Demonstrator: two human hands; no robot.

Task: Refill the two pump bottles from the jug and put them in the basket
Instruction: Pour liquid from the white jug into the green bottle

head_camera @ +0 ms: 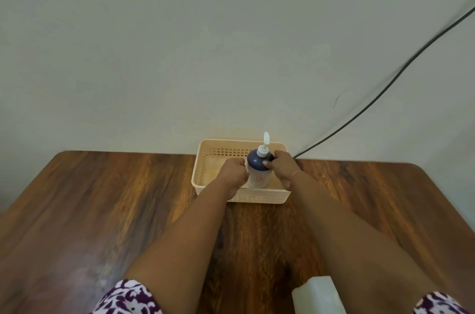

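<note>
Step in hand: placing a pump bottle [259, 167] into the basket [257, 196] — by my reading the refill of this one is done, since its pump head is on and it stands upright inside.
Bottle: dark upper part, pale lower body with a small label, white pump nozzle pointing up; it sits toward the right half of the basket, with the left half bare.
Right hand [281, 167]: wrapped on the bottle's right shoulder, fingers [268, 164] curled against the dark part, gripping it.
Left hand [232, 172]: just beside the bottle on its left, fingers curled into a loose fist; whether they touch the bottle I cannot tell.
Basket: cream, perforated walls, at the far edge of the wooden surface [102, 211], close to the wall.
Jug [318, 295]: a pale translucent container at the near edge, between the forearms and well apart from the basket; only part of it shows.
Second bottle: not in view, so I cannot say how far the whole task has got.
Cable [385, 87]: dark, running down the wall to behind the basket's right corner.
Next move calls for: letting go without tipping the tall bottle — open the right hand gently, then lift both hands straight up clear of the nozzle and the rim.
</note>
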